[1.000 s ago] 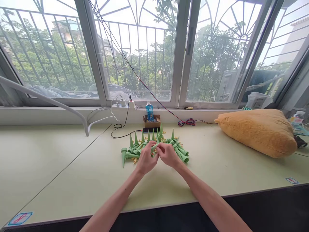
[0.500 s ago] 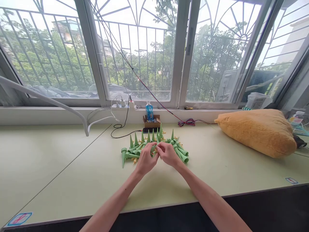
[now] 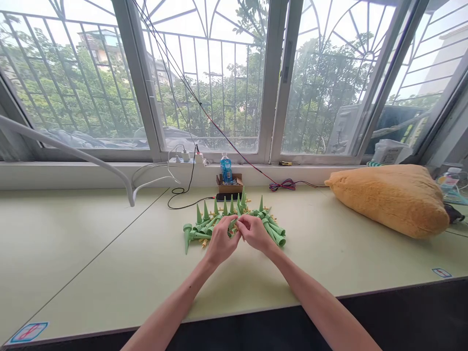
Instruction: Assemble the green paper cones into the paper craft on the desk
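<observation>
Far to the left of the hands, a smooth white curved arm runs out of the picture, so its base and head are cut off. Nearer, a thin black cable loops over the pale matte table toward a white power strip on the sill.

Just left of the grip, one green plastic cone lies apart at the edge of the heap, its tip pointing toward the person. The left hand and the right hand meet over the middle of that heap. Both pinch one slim green spike between them, with the fingertips closed tight on it. The curled fingers hide its near end. A speck of yellow shows at the pinch, too small to make out.

Behind the grip, several cones stand tip up and others lie tangled with small yellow pieces. Beyond them a clear bottle with a blue label stands behind a small cardboard box.

Right of the grip, a red and black twisted wire lies coiled. Well apart further right sits a soft, fuzzy orange pillow. Blurred clutter behind it is cut off by the frame.
</observation>
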The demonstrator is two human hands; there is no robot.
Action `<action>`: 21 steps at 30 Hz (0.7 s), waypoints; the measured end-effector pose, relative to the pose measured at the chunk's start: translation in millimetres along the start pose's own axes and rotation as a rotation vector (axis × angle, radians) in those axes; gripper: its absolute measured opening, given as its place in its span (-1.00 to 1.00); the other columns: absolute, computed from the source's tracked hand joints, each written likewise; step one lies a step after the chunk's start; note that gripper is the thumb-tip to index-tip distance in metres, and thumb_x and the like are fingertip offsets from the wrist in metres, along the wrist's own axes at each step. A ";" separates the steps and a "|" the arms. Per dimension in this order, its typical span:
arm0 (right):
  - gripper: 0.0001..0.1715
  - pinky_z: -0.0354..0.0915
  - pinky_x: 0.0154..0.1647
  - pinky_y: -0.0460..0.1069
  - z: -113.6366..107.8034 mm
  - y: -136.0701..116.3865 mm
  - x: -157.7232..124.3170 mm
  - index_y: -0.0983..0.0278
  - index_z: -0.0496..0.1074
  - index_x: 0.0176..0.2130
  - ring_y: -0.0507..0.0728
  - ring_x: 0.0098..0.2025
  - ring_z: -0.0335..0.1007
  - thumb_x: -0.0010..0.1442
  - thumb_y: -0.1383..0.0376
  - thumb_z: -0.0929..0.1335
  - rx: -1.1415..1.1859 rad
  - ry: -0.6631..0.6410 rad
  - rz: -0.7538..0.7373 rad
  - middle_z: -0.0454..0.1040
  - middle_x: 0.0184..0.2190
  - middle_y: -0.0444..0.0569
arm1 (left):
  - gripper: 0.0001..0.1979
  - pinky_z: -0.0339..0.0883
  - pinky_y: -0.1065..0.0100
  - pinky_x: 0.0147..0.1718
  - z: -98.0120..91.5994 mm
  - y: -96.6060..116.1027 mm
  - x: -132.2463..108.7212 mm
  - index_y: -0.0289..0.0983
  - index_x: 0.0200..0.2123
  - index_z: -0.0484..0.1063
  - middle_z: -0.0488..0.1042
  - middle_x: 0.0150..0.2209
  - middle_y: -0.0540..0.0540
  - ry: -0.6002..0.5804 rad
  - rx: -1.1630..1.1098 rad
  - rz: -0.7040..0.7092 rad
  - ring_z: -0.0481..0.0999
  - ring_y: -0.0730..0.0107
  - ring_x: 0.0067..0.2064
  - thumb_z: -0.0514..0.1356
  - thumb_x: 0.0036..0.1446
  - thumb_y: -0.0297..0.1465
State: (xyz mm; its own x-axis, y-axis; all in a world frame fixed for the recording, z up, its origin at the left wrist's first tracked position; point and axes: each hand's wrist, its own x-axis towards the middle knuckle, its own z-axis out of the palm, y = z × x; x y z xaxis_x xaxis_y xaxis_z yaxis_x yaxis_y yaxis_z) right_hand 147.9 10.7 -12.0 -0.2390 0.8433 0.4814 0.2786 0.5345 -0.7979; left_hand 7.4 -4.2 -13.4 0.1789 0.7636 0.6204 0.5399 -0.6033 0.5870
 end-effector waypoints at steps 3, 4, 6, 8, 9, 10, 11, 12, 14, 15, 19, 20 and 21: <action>-0.76 0.17 -0.55 -0.09 0.2 0.9 -0.1 0.27 0.37 -0.41 0.00 -0.62 0.22 0.22 0.24 0.23 0.013 -0.006 0.008 0.37 -0.60 -0.14 | -0.71 0.48 0.29 -0.28 0.0 0.6 0.1 -0.23 -0.05 0.39 0.48 -0.08 -0.16 0.008 0.002 0.004 0.51 0.25 -0.13 0.14 0.12 -0.37; -0.76 0.17 -0.54 -0.09 0.3 1.1 -0.2 0.27 0.37 -0.41 0.00 -0.61 0.22 0.22 0.24 0.23 0.013 -0.009 0.006 0.38 -0.60 -0.14 | -0.71 0.48 0.29 -0.28 -0.2 0.8 0.0 -0.23 -0.05 0.39 0.48 -0.08 -0.16 0.010 0.004 0.008 0.52 0.25 -0.13 0.14 0.13 -0.37; -0.77 0.18 -0.53 -0.09 0.3 1.2 -0.2 0.27 0.37 -0.41 0.00 -0.60 0.23 0.22 0.24 0.23 0.015 -0.002 0.001 0.39 -0.59 -0.14 | -0.71 0.47 0.30 -0.29 -0.6 1.3 -0.2 -0.23 -0.05 0.39 0.48 -0.08 -0.16 0.013 0.008 0.012 0.52 0.25 -0.14 0.14 0.13 -0.37; -0.77 0.18 -0.52 -0.09 0.0 0.6 -0.2 0.28 0.37 -0.41 0.00 -0.60 0.23 0.22 0.24 0.24 0.015 0.000 -0.003 0.38 -0.59 -0.14 | -0.71 0.47 0.30 -0.30 -1.1 1.9 -0.2 -0.24 -0.05 0.39 0.49 -0.09 -0.16 0.012 0.015 0.012 0.52 0.25 -0.14 0.14 0.13 -0.38; -0.77 0.18 -0.52 -0.09 -0.3 0.1 -0.2 0.28 0.37 -0.41 0.00 -0.59 0.23 0.21 0.24 0.24 0.014 0.001 -0.003 0.38 -0.60 -0.14 | -0.71 0.47 0.30 -0.29 -1.3 2.2 -0.2 -0.24 -0.06 0.39 0.49 -0.09 -0.16 0.011 0.021 0.010 0.52 0.25 -0.14 0.15 0.12 -0.38; -0.76 0.17 -0.52 -0.10 -0.5 -0.5 -0.1 0.28 0.37 -0.42 0.00 -0.59 0.23 0.21 0.24 0.24 0.013 0.002 -0.002 0.37 -0.60 -0.14 | -0.71 0.47 0.29 -0.28 -1.5 2.4 -0.1 -0.25 -0.06 0.39 0.49 -0.09 -0.16 0.010 0.027 0.008 0.52 0.25 -0.13 0.15 0.12 -0.38; -0.76 0.17 -0.52 -0.10 -0.8 -1.2 -0.1 0.28 0.37 -0.42 0.00 -0.59 0.23 0.21 0.24 0.24 0.013 0.001 -0.001 0.37 -0.60 -0.14 | -0.71 0.47 0.29 -0.26 -1.7 2.6 0.0 -0.25 -0.06 0.39 0.49 -0.09 -0.16 0.008 0.034 0.006 0.52 0.24 -0.12 0.15 0.11 -0.38; -0.76 0.17 -0.53 -0.10 -1.1 -1.8 0.0 0.28 0.37 -0.42 0.00 -0.59 0.22 0.21 0.24 0.24 0.012 0.000 0.002 0.37 -0.60 -0.14 | -0.70 0.47 0.28 -0.24 -1.8 2.7 0.2 -0.25 -0.06 0.38 0.49 -0.08 -0.16 0.007 0.039 0.004 0.52 0.24 -0.11 0.15 0.11 -0.39; -0.76 0.16 -0.53 -0.10 -1.6 -2.6 0.0 0.28 0.37 -0.42 0.00 -0.59 0.22 0.21 0.24 0.24 0.014 -0.004 0.007 0.37 -0.60 -0.14 | -0.70 0.47 0.27 -0.22 -1.9 2.7 0.3 -0.26 -0.05 0.38 0.49 -0.08 -0.16 0.006 0.045 0.001 0.51 0.24 -0.10 0.15 0.11 -0.39; -0.76 0.16 -0.53 -0.10 -1.7 -2.9 -0.1 0.28 0.37 -0.42 0.00 -0.59 0.22 0.21 0.24 0.24 0.017 -0.006 0.009 0.37 -0.60 -0.14 | -0.70 0.46 0.27 -0.22 -1.9 2.6 0.3 -0.26 -0.05 0.38 0.49 -0.08 -0.16 0.007 0.045 0.001 0.51 0.23 -0.09 0.15 0.11 -0.39; -0.77 0.15 -0.54 -0.10 -1.4 -2.5 -0.6 0.28 0.36 -0.42 0.00 -0.59 0.22 0.21 0.24 0.24 0.033 -0.011 0.013 0.37 -0.60 -0.14 | -0.70 0.46 0.28 -0.24 -1.4 2.2 -0.2 -0.26 -0.06 0.38 0.49 -0.09 -0.16 0.004 0.037 0.005 0.51 0.24 -0.10 0.15 0.11 -0.39; -0.77 0.15 -0.55 -0.10 -1.3 -2.2 -0.6 0.28 0.36 -0.42 0.00 -0.60 0.22 0.21 0.24 0.24 0.037 -0.012 0.014 0.37 -0.60 -0.14 | -0.71 0.46 0.29 -0.25 -1.2 2.1 -0.3 -0.26 -0.06 0.38 0.49 -0.09 -0.16 0.004 0.033 0.006 0.51 0.24 -0.11 0.15 0.11 -0.39; -0.77 0.15 -0.55 -0.10 -1.1 -1.9 -0.7 0.28 0.36 -0.43 0.00 -0.60 0.22 0.21 0.24 0.24 0.039 -0.012 0.015 0.37 -0.60 -0.14 | -0.71 0.46 0.29 -0.26 -1.1 2.1 -0.4 -0.25 -0.06 0.38 0.49 -0.09 -0.16 0.004 0.030 0.006 0.51 0.24 -0.12 0.15 0.11 -0.39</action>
State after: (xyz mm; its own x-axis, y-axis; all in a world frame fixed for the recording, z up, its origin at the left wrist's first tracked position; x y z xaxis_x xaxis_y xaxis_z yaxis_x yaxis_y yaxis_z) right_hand 148.6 9.1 -10.4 -0.2460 0.8502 0.4655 0.2462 0.5193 -0.8184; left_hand 7.6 -6.1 -11.8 0.1788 0.7589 0.6261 0.5632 -0.6008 0.5673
